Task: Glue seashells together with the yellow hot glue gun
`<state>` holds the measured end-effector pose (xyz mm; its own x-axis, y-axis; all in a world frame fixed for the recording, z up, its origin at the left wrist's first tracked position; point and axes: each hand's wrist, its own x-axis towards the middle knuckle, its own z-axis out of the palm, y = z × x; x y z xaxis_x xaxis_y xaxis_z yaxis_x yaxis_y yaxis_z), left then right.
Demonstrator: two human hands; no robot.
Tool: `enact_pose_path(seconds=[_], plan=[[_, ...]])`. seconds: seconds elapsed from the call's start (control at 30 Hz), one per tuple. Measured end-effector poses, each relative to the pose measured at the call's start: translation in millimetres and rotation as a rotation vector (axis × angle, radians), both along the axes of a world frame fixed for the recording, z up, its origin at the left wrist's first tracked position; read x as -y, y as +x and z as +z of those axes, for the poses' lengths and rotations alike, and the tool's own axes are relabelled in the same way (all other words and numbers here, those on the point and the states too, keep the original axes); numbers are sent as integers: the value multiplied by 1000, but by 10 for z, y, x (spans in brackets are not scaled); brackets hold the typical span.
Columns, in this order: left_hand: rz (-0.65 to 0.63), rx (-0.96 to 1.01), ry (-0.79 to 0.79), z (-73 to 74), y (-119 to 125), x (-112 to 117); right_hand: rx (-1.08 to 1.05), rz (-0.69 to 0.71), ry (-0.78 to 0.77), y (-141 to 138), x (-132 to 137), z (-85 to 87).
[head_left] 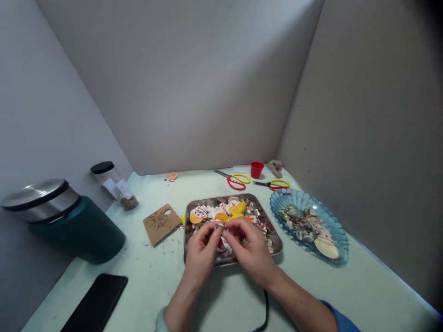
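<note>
Above the near half of a metal tray [277, 246], my left hand [202, 251] and my right hand [252, 251] meet at the fingertips. Both are closed in a pinch on a small greyish piece [219, 226], mostly covered by the fingers; its kind is too small to make out. Beneath them the tray holds what look like shells, some white with dark red specks [200, 211], along with an orange round piece [220, 216] and a bright yellow piece [238, 210]. My hands hide part of the tray's contents.
A blue scalloped dish [341, 230] of shells stands right. Behind lie scissors [237, 179], black-bladed snips [272, 184] and a red cup [256, 170]. Left are a brown board [157, 226], a jar [116, 186], a green flask [79, 230] and a black phone-like slab [97, 304].
</note>
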<state>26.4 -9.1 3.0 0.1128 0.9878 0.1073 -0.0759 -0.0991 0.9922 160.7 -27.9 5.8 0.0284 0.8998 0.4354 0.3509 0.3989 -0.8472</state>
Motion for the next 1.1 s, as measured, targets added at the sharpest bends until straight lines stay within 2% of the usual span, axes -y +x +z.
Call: enact_pose_path(seconds=[0.2, 0.93, 1.1], plan=[[13, -31, -13, 10, 8, 15, 73, -18, 111, 7, 5, 24], [25, -78, 22, -79, 10, -1, 115, -4, 143, 5, 4, 11], [-19, -30, -1, -98, 25, 5, 116, -40, 128, 9, -17, -3]])
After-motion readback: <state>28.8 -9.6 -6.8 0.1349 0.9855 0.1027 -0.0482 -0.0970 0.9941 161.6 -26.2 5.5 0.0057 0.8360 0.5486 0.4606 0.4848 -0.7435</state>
